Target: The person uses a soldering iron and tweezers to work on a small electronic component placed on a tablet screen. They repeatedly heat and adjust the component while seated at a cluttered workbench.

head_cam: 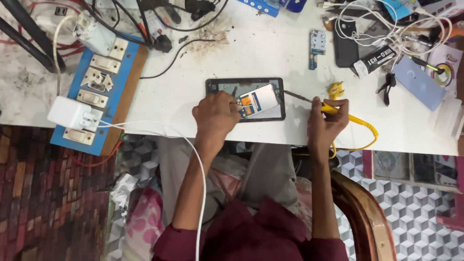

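A person in a maroon shirt point(269, 241) sits in a wooden chair point(366, 214) above a floor of cube-patterned tiles point(421, 212), both forearms stretched forward to the edge of a white surface point(246, 47). A white cable point(189, 144) trails over the left arm from a white charger point(71, 113) plugged into a blue switchboard point(101, 88) at the surface's left end.

The left hand point(215, 115) rests, fingers curled down, on the left part of an opened dark-framed tablet point(245, 98) lying flat near the front edge of the surface; whether it pinches anything under the fingertips cannot be told. Inside the tablet's frame a white and orange panel point(258, 100) shows beside the hand.

The right hand point(326, 121) is closed around the yellow handle of a soldering iron point(316, 104), whose thin dark tip points left and meets the tablet's right edge. The iron's yellow cord point(365, 132) loops off the front edge of the surface. A small yellow clip-like piece point(336, 89) lies just beyond the right hand.

Farther back sit a small blue circuit board point(317, 48), a black phone point(346, 44), a tangle of white wires point(383, 22), a pale blue case point(421, 81) and black cables point(158, 17).
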